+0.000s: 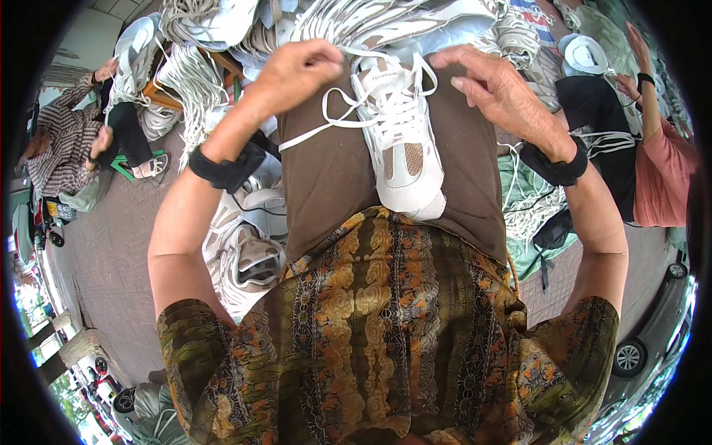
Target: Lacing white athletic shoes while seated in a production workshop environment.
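A white and beige sneaker upper lies on my brown-trousered lap, toe toward me. White shoelace runs through its eyelets. One loose lace end trails left across my thigh, and a loop stands out at the right of the tongue. My left hand is at the upper left of the shoe, its fingers curled closed around a stretch of the lace by the collar. My right hand is just right of the lace loop, index finger stretched out and thumb apart, with nothing visible between them.
Piled shoe parts and laces fill the far side. More sneaker uppers lie by my left leg. A green cloth holding bundled laces lies to my right. Two other people sit nearby, one far left and one far right. A parked car stands at the right.
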Available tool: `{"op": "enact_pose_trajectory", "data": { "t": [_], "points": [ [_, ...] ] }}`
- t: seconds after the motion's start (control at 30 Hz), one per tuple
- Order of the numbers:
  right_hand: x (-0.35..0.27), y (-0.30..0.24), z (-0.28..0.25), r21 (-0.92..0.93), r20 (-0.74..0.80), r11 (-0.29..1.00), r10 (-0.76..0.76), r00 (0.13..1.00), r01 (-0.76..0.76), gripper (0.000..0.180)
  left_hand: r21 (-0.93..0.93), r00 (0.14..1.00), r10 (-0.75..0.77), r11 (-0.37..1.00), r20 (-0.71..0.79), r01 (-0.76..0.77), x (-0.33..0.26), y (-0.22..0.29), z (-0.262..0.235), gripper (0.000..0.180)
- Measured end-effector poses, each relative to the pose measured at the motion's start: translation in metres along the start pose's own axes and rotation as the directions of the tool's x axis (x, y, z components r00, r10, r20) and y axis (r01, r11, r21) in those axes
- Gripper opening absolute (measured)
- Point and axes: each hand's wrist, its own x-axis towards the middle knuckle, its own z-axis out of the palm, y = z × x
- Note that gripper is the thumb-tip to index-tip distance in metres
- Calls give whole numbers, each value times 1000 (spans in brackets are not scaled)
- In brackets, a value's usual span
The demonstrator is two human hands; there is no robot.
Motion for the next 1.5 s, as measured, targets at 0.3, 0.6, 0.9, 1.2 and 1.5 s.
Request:
{"op": "enact_pose_trajectory", "data": {
  "t": [0.3, 0.6, 0.9, 1.2, 1.5],
  "points": [
    [27, 6, 30, -338, 71, 891, -297, 952, 303, 25, 277, 1000, 12, 961, -21, -6, -13, 36, 39, 19],
    [-4, 20, 9, -391, 2, 913, -122, 993, 113, 11, -25, 986, 84, 996, -143, -89, -5, 14, 30, 11],
    [0, 3, 48, 108, -403, 991, 120, 907, -83, 12, -288, 968, -212, 927, 130, 242, -47, 7, -2, 7],
    [1, 7, 57, -96, -377, 992, 35, 925, -77, 12, -643, 932, -300, 678, 202, 357, -98, -2, -22, 6],
    [1, 13, 75, -197, -219, 976, 44, 975, -88, 18, -975, 969, -242, 224, -48, 7, -146, -10, -38, 12]
  ]
}}
